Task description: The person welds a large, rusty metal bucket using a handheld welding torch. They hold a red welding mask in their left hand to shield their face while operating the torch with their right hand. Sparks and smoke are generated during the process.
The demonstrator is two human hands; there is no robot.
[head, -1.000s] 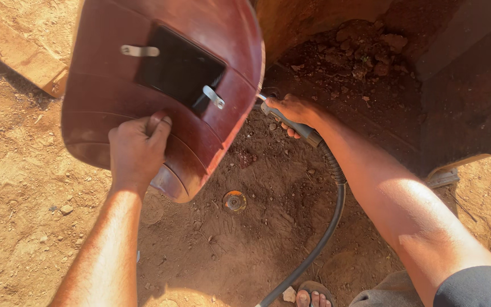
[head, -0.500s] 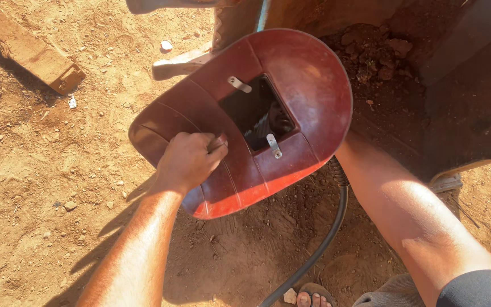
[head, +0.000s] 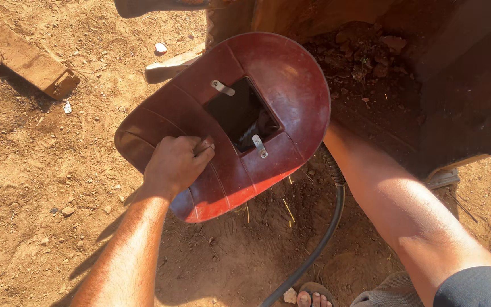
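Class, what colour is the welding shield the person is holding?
Dark red shield, with a dark window; the left hand grips it. Head view.

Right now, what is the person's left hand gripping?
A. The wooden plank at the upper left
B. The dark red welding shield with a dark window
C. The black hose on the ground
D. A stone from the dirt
B: the left hand is closed on the handle of the dark red welding shield, held above the dirt, while the black hose lies untouched on the ground below it.
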